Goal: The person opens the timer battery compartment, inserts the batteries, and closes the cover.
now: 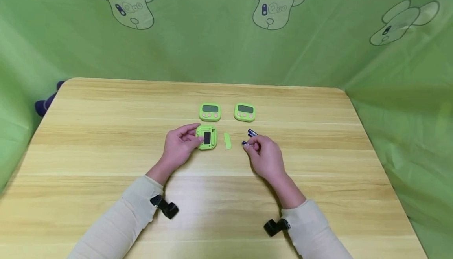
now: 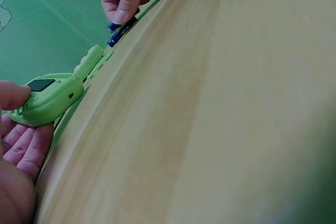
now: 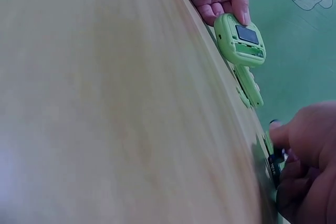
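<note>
My left hand (image 1: 179,144) grips a green digital timer (image 1: 212,130) with its back facing up, the thumb on a dark rectangle. The timer's battery slot is uncovered and looks vacant in the right wrist view. Between the hands, a slim light-green battery cover (image 1: 227,141) lies on the table. My right hand (image 1: 266,157) pinches a dark blue battery (image 1: 244,143) between thumb and fingers, most of it hidden by them. Just beyond those fingertips lies another blue battery (image 1: 252,132), partly covered by the hand.
Two more green timers, a left one (image 1: 210,112) and a right one (image 1: 245,112), lie screen up behind the hands. The wooden table (image 1: 219,212) meets a green curtain (image 1: 212,54) at its far edge. A purple object (image 1: 44,105) shows beyond the left edge.
</note>
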Action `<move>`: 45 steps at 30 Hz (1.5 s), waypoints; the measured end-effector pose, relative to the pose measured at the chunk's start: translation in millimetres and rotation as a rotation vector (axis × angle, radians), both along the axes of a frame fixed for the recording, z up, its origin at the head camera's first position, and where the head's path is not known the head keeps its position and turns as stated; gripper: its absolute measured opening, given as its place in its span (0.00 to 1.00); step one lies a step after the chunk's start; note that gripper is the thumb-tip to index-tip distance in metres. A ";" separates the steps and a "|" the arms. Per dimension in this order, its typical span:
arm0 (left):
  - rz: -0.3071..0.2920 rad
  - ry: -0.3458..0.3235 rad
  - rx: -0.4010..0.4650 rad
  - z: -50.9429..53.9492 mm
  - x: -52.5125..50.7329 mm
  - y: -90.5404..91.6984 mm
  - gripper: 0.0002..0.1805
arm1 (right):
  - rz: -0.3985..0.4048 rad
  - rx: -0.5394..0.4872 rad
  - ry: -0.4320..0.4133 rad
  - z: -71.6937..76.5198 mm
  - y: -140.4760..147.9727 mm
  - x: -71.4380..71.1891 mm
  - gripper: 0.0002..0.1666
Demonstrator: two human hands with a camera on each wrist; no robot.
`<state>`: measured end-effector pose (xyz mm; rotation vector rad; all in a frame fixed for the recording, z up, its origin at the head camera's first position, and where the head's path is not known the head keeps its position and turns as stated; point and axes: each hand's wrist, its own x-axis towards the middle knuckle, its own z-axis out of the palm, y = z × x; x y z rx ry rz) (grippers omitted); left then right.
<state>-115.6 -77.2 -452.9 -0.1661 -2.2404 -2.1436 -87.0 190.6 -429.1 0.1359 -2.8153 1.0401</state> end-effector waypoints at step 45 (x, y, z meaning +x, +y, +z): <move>-0.017 0.024 0.017 1.4 -0.3 -0.2 0.22 | 0.226 -0.634 0.184 11.9 -77.0 -4.1 0.12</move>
